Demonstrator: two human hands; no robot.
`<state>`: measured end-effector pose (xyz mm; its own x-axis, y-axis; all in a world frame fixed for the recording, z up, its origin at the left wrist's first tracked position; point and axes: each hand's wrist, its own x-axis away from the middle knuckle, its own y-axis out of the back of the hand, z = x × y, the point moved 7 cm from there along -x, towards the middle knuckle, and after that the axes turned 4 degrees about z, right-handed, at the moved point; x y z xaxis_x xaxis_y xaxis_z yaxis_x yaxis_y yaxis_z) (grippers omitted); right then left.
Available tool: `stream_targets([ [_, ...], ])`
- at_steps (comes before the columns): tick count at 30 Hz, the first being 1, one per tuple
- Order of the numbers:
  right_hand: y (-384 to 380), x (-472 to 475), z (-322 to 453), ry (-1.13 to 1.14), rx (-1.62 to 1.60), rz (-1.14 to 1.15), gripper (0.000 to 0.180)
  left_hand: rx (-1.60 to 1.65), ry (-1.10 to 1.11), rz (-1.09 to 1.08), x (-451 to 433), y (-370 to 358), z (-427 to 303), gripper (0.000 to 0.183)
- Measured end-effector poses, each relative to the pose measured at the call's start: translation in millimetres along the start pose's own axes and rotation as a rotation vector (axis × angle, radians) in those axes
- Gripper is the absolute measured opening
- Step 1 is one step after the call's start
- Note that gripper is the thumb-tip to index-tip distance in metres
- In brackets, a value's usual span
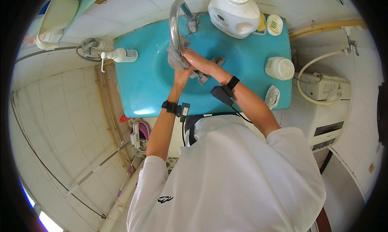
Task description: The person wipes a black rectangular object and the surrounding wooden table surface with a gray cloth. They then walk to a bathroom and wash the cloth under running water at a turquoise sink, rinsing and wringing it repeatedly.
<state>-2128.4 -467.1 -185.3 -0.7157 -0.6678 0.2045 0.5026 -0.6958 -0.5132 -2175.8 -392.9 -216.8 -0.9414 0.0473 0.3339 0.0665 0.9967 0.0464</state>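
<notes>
Both my hands are together on a wet grey cloth [175,59] under the curved metal faucet [175,22], over the basin of a turquoise sink counter [145,89]. My left hand [183,73] grips the cloth from below, its fingers partly hidden. My right hand [194,59] lies over the cloth from the right, its fingertips hidden behind the spout. More grey cloth [202,77] hangs below my right wrist and shows again beyond it. Each wrist wears a black strap with a small dark device and a cable.
A white pump bottle [125,55] lies on the counter's left. At the back right stand a large white detergent jug [235,15] and a soap dish [275,25]. A white jar [279,68] and a crumpled white cloth [272,97] are along the right edge.
</notes>
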Motion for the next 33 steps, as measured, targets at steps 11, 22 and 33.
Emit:
stream_targets([
  [11,0,0,35,0.146,0.115,0.158,0.036,-0.107,-0.034,-0.113,-17,-5,-30,0.025],
  [22,11,9,30,0.122,-0.108,-0.073,0.016,0.012,0.056,0.173,-13,-6,-29,0.032],
  [33,17,9,21,0.004,-0.238,-0.294,0.030,-0.366,-0.112,0.098,-11,-17,-10,0.017],
])
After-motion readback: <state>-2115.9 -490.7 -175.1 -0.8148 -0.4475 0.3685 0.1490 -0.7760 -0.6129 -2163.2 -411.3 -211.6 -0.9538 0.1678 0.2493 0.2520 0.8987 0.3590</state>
